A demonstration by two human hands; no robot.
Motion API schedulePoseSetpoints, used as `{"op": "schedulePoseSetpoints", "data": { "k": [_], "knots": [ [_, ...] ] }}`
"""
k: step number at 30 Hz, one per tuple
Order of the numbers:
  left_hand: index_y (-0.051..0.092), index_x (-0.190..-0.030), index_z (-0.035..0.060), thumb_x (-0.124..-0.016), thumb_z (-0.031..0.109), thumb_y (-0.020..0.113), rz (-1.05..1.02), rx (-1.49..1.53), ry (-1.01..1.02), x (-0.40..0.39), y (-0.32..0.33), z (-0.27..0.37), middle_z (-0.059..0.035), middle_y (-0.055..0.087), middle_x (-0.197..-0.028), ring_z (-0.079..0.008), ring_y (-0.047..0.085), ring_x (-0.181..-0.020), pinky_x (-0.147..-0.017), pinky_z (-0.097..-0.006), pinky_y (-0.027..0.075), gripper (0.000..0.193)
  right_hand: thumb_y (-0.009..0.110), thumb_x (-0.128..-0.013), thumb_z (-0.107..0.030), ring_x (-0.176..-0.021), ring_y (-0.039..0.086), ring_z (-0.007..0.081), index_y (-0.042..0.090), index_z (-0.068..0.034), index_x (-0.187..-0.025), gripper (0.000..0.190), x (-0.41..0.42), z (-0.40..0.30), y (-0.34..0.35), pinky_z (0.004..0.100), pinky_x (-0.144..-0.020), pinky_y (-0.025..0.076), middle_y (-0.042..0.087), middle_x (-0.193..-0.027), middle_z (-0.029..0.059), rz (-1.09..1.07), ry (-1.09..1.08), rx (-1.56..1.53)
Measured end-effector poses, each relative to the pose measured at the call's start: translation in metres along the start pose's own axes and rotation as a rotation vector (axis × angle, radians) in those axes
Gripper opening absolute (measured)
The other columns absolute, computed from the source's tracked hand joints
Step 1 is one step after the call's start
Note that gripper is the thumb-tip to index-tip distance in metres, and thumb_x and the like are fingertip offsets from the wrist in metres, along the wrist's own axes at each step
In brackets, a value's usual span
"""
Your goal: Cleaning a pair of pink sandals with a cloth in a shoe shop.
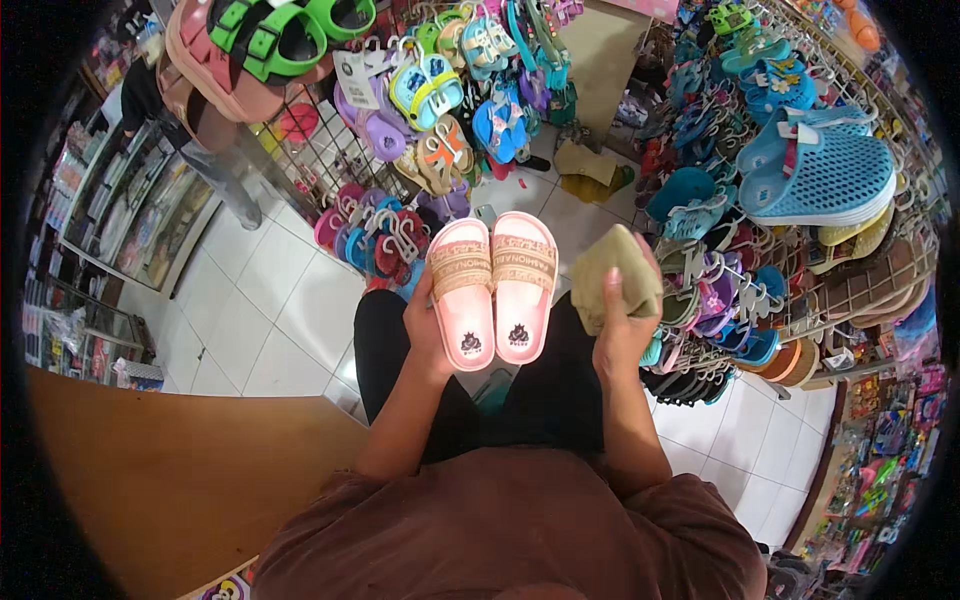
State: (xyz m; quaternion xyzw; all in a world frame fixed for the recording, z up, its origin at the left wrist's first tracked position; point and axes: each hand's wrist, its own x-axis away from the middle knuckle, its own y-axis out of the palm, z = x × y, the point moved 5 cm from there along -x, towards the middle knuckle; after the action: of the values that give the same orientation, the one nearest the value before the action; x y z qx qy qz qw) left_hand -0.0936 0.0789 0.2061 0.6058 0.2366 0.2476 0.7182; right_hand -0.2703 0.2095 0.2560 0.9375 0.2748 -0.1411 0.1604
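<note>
A pair of pink slide sandals [493,300] with tan woven straps lies side by side, soles down, in front of my body. My left hand [429,328] grips the outer edge of the left slide; its fingers are mostly hidden beneath. Off to the right, my right hand [624,330] holds a folded olive-beige cloth [611,277], thumb on top, apart from the slides. Near that cloth hang small sandals on white hangers.
Racks of children's sandals [501,127] and blue clogs [821,169] hang ahead and close on the right. A brown panel [187,465] lies at lower left. A person's legs [221,176] show at upper left, beside a glass display case [142,217]. An olive cloth [589,180] is on the tiled floor.
</note>
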Motion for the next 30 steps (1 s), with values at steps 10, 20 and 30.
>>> {"op": "schedulePoseSetpoints", "data": {
  "k": [10,20,30],
  "knots": [
    [0.049,-0.140,0.0033,-0.105,0.048,0.038,0.095,-0.202,-0.089,0.027,0.041,-0.018,-0.0166,0.062,-0.129,-0.0303,0.064,-0.116,-0.102,-0.0449,0.050,0.058,0.037,-0.104,-0.060,-0.122,0.060,0.0245,0.046,-0.005,-0.143,0.069,0.038,0.028,0.022,0.0419,-0.105,0.047,0.061,-0.133,0.0119,-0.165,0.796,-0.734],
    [0.065,-0.106,-0.0027,-0.098,0.014,0.066,0.468,-1.343,0.748,0.027,0.064,0.022,-0.0092,0.066,-0.104,-0.0077,0.061,-0.075,-0.063,-0.0237,0.053,0.019,0.043,-0.104,-0.047,-0.120,0.060,0.0288,0.047,-0.002,-0.142,0.059,0.043,0.038,0.048,0.0436,-0.106,0.047,0.060,-0.132,0.0167,-0.240,0.811,-0.847],
    [0.072,-0.099,0.0032,-0.075,0.010,0.081,0.033,-2.147,0.733,0.007,0.107,-0.006,-0.0236,0.061,-0.122,-0.0402,0.065,-0.106,-0.091,-0.0418,0.054,0.027,0.046,-0.103,-0.041,-0.111,0.066,0.0282,0.049,0.001,-0.138,0.055,0.015,0.046,0.049,0.0415,-0.099,0.053,0.064,-0.124,0.0185,-0.204,0.715,-0.909]
  ]
}}
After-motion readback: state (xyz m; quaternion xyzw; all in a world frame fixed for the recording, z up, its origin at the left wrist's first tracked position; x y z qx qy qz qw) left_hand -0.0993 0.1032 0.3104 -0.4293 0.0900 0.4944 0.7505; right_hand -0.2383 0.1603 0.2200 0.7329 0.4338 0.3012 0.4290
